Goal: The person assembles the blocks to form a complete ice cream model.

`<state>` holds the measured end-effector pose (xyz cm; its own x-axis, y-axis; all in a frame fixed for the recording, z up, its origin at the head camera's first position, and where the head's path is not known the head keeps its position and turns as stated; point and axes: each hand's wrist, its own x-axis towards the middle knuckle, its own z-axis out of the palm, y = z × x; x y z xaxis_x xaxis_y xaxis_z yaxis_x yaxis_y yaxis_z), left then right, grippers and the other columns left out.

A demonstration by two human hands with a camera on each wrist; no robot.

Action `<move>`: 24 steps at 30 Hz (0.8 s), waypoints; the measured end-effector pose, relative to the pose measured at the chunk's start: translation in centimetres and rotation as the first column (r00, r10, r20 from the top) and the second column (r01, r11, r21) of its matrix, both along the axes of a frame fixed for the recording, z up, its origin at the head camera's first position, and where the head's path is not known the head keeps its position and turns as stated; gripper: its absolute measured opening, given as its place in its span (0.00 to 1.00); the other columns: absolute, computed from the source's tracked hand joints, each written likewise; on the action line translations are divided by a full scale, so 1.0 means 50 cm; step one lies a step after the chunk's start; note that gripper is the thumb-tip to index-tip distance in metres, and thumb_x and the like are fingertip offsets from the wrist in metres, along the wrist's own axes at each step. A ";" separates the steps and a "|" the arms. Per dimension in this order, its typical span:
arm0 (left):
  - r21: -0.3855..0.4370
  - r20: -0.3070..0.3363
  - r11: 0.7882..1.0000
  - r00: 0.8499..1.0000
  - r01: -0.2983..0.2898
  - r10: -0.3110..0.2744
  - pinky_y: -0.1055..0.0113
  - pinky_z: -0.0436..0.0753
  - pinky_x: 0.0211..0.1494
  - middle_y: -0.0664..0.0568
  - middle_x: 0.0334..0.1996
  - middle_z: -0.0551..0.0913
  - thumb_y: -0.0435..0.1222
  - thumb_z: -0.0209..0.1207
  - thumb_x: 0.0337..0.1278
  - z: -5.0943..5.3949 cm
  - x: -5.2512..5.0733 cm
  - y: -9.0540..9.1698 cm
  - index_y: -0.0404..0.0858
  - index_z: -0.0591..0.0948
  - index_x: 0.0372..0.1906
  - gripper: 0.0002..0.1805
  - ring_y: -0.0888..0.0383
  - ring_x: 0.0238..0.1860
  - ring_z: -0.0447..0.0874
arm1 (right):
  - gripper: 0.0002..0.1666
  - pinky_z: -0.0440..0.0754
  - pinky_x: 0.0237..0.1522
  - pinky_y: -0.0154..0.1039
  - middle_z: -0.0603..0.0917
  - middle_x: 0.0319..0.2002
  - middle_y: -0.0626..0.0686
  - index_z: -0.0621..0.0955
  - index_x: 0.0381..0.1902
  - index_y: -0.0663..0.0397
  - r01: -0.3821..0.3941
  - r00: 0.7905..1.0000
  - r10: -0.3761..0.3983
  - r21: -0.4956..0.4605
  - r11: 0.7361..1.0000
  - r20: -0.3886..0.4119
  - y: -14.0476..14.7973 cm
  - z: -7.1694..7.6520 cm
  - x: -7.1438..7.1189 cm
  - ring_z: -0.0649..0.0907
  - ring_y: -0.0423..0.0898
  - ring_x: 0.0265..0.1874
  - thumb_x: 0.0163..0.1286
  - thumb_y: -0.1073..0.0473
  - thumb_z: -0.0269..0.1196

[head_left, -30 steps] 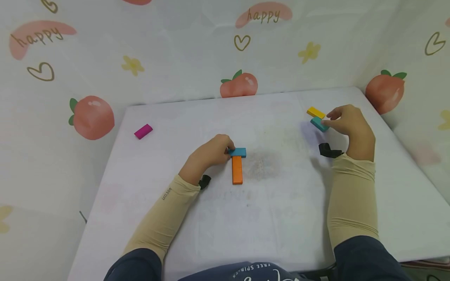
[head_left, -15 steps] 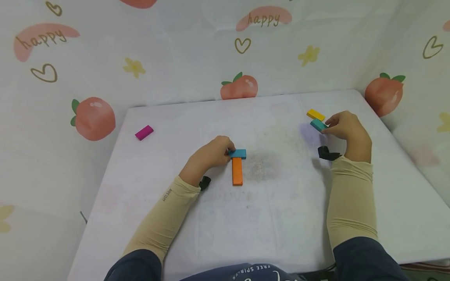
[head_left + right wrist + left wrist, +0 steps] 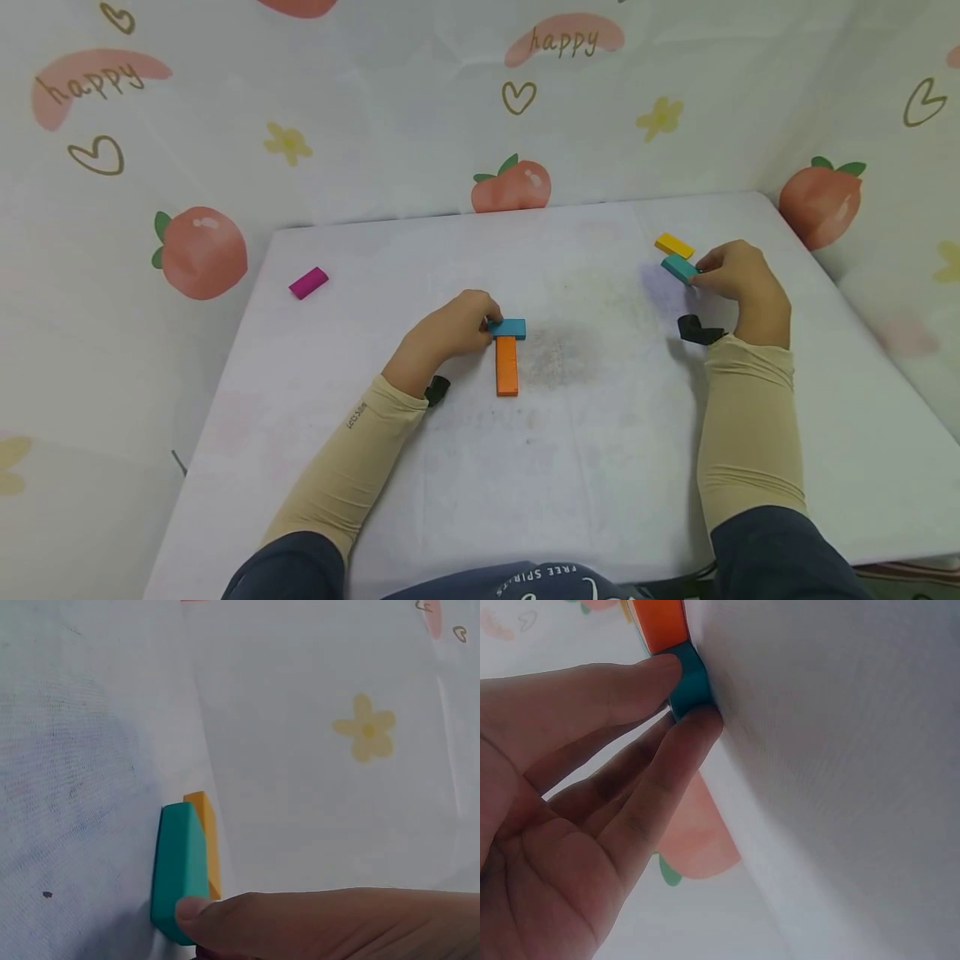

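At the middle of the table, my left hand [image 3: 452,327] pinches the left end of a blue block [image 3: 512,328] between thumb and finger. An orange block [image 3: 507,367] meets its near side, and the two form a T shape. In the left wrist view the thumb and a finger press opposite sides of the blue block [image 3: 690,684]. Over on the right, my right hand [image 3: 744,279] pinches the near end of a teal block [image 3: 679,268]. The thumb shows on the teal block [image 3: 180,862] in the right wrist view; the opposing fingers are mostly hidden. Just behind lies a yellow block [image 3: 674,245].
A magenta block [image 3: 308,283] lies alone at the far left of the white table [image 3: 420,467]. A patterned wall covering [image 3: 397,108] rises behind the table's back edge. Dark wrist cameras [image 3: 697,330] stick out beside each wrist.
The right hand has drawn back slightly toward the near side, its fingers now at the near end of the teal block. The left hand and its blue block stay in place.
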<state>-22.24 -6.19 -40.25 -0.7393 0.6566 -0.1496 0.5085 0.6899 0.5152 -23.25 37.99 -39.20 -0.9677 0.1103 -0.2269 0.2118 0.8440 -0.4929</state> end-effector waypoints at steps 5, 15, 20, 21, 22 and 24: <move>-0.001 0.009 1.000 1.000 -0.009 0.009 0.58 0.86 0.58 0.40 0.53 0.89 0.24 0.63 0.64 0.002 0.001 -0.001 0.27 0.87 0.55 0.16 0.50 0.49 0.83 | 0.28 0.75 0.61 0.71 0.79 0.61 0.77 0.80 0.61 0.74 -0.004 1.000 0.004 -0.001 1.000 -0.005 -0.005 -0.004 -0.005 0.76 0.69 0.58 0.74 0.56 0.64; -0.040 0.012 0.998 0.999 -0.042 0.042 0.58 0.84 0.60 0.39 0.58 0.85 0.25 0.63 0.64 0.005 0.004 0.003 0.28 0.83 0.64 0.23 0.49 0.49 0.81 | 0.29 0.72 0.67 0.71 0.77 0.64 0.77 0.79 0.63 0.74 -0.048 0.999 0.049 -0.030 0.998 0.009 -0.032 -0.016 -0.028 0.74 0.69 0.62 0.74 0.56 0.63; -0.064 0.001 0.997 0.999 -0.045 0.045 0.59 0.83 0.60 0.40 0.59 0.83 0.27 0.64 0.65 0.003 0.004 0.003 0.29 0.81 0.68 0.26 0.51 0.49 0.79 | 0.29 0.74 0.67 0.70 0.78 0.64 0.76 0.79 0.65 0.75 -0.090 0.996 0.091 -0.051 0.995 0.007 -0.067 -0.025 -0.045 0.76 0.69 0.63 0.75 0.56 0.63; -0.068 -0.001 0.997 0.999 -0.045 0.045 0.59 0.83 0.60 0.40 0.59 0.82 0.28 0.64 0.65 0.002 0.004 0.002 0.30 0.80 0.69 0.27 0.51 0.49 0.79 | 0.29 0.75 0.66 0.69 0.78 0.64 0.76 0.79 0.64 0.75 -0.111 0.994 0.111 -0.054 0.992 -0.004 -0.077 -0.026 -0.049 0.77 0.69 0.63 0.75 0.57 0.63; -0.070 -0.003 0.997 0.999 -0.046 0.046 0.59 0.82 0.60 0.40 0.60 0.82 0.28 0.64 0.65 0.002 0.004 0.002 0.30 0.79 0.69 0.27 0.51 0.49 0.79 | 0.29 0.75 0.66 0.68 0.78 0.63 0.76 0.79 0.64 0.75 -0.130 0.992 0.129 -0.056 0.990 -0.012 -0.089 -0.025 -0.052 0.77 0.69 0.62 0.75 0.57 0.63; -0.071 -0.004 0.996 0.999 -0.048 0.048 0.60 0.82 0.60 0.40 0.60 0.81 0.28 0.64 0.66 0.002 0.005 0.001 0.30 0.78 0.71 0.28 0.51 0.49 0.79 | 0.27 0.78 0.63 0.66 0.80 0.61 0.76 0.80 0.62 0.76 -0.172 0.985 0.170 -0.056 0.984 -0.038 -0.115 -0.025 -0.058 0.79 0.68 0.59 0.74 0.59 0.64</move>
<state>-22.01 -6.12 -40.15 -0.7699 0.6082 -0.1931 0.4752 0.7484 0.4626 -26.14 32.23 -40.43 -0.9781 -0.0695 -0.1960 0.0502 0.8358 -0.5467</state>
